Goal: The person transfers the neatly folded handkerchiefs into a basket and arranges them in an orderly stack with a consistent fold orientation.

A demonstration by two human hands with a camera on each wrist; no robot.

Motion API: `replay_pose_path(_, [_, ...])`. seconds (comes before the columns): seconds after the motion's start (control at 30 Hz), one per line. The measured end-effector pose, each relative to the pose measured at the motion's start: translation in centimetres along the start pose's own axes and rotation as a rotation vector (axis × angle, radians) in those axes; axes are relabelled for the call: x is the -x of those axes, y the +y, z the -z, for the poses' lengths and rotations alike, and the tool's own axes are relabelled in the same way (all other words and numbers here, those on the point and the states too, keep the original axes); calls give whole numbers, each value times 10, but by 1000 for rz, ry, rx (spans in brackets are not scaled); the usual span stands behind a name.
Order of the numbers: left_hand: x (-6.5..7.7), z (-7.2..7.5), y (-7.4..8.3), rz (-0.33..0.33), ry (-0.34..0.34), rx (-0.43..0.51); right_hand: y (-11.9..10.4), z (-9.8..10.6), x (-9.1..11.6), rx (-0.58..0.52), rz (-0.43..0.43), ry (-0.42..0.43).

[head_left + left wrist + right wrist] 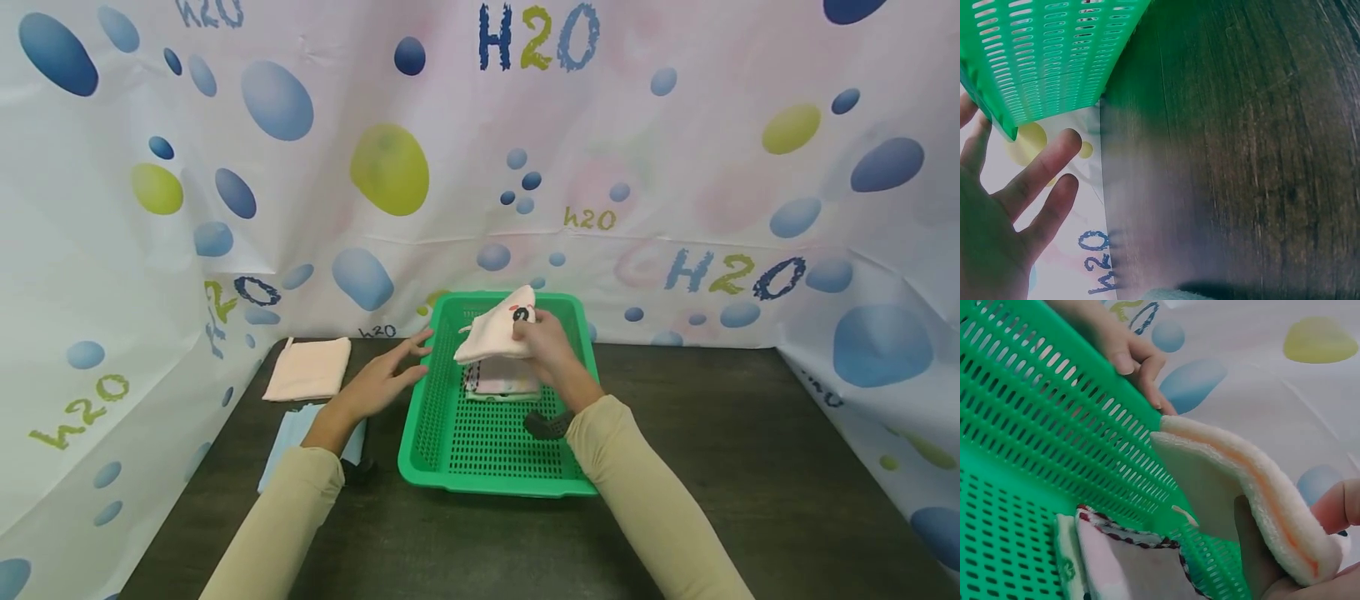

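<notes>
My right hand (551, 343) pinches a folded cream-pink towel (495, 327) with a small dark print, held above the green basket (517, 486). In the right wrist view the thumb and fingers clasp the towel (1229, 462) at one end, its folded layers showing. Under it in the basket lie folded cloths (506, 379), one pink with a dark red stitched edge (1129, 550) and one pale green (1069, 556). My left hand (382, 379) is at the basket's left rim, fingers spread and fairly straight; in the left wrist view the fingertips (1060, 147) are near the basket side (1054, 62).
A folded peach towel (309, 369) lies on the dark table (712, 450) at the left. Nearer, a light blue cloth (288, 437) is partly behind the left forearm. A printed white sheet (465, 167) stands behind and at both sides.
</notes>
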State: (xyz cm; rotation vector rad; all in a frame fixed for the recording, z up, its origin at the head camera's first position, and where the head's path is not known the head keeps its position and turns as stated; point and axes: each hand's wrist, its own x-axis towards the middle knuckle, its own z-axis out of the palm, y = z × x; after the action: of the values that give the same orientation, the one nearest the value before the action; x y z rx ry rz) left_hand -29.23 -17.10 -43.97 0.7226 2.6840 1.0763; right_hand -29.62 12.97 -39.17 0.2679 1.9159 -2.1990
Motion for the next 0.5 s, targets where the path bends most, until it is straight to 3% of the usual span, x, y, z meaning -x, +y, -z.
replay_pose_path(0.5, [-1, -1, 1, -5, 16, 1, 12, -5, -9, 92, 18, -4])
